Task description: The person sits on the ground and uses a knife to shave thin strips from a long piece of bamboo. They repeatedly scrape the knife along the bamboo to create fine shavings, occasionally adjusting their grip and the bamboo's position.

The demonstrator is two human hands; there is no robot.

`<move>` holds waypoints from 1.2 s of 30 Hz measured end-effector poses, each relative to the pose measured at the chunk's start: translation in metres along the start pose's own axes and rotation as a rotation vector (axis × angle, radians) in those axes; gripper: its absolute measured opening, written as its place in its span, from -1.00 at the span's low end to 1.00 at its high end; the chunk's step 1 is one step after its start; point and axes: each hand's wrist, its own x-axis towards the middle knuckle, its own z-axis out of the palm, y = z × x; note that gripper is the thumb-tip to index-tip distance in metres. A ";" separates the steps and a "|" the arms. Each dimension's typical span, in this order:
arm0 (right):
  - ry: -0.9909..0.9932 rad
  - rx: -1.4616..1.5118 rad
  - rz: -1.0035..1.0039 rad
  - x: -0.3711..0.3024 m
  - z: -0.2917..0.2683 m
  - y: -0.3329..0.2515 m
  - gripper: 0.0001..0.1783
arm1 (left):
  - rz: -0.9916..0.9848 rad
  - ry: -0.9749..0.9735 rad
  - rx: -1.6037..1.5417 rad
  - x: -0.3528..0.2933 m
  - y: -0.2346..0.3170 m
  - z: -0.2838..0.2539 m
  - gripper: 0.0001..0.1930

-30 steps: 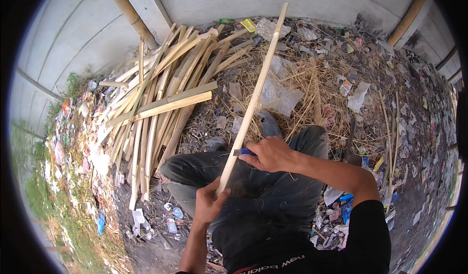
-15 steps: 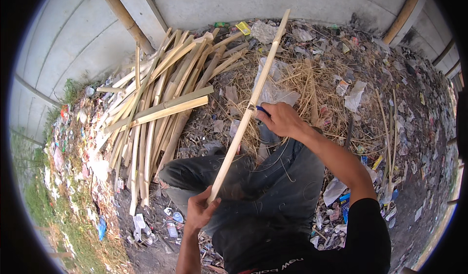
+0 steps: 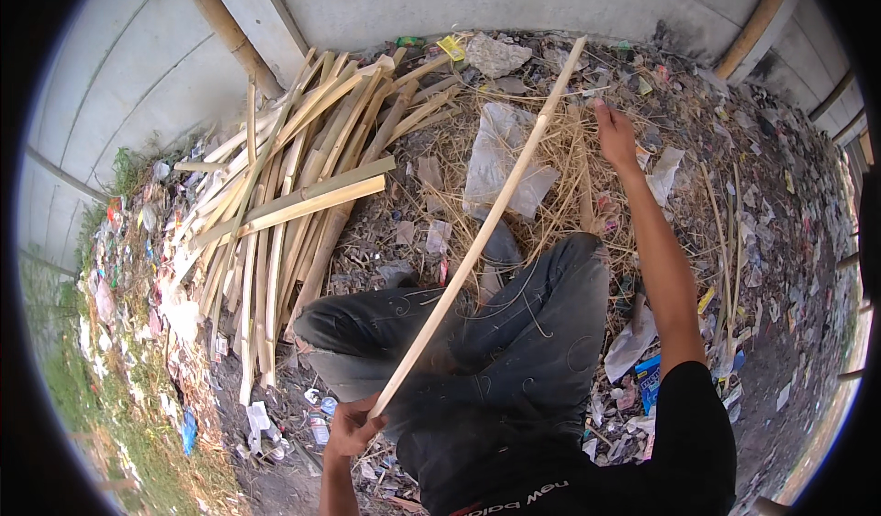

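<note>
- Left hand [image 3: 351, 427] grips the near end of a long bamboo strip [image 3: 477, 231] slanting up over the person's knees.
- Right hand [image 3: 613, 137], stretched far forward over straw [image 3: 560, 176]; its grip cannot be told.
- Pile of split bamboo [image 3: 284, 195] lies left on littered ground.

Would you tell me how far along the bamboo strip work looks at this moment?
Done: a pile of split bamboo slats lies by the wall, and shavings cover the ground. In hand: the left hand grips one long bamboo strip at its near end; the right hand is off it, extended forward. How much remains cannot be told.
</note>
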 end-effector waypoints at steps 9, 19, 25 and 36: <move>-0.398 0.184 -0.219 -0.138 0.026 -0.113 -0.48 | 0.014 -0.159 -0.370 0.056 0.060 0.063 -0.45; -0.905 0.034 -0.619 -0.283 0.035 -0.190 -0.41 | 0.168 -0.080 -0.219 0.093 0.097 0.105 -0.60; -0.770 0.019 -0.473 -0.237 0.050 -0.181 -0.39 | 0.122 0.078 -0.099 0.077 0.102 0.112 -0.64; -0.727 -0.072 -0.581 -0.265 0.053 -0.174 -0.36 | 0.155 0.057 0.087 0.089 0.119 0.105 -0.54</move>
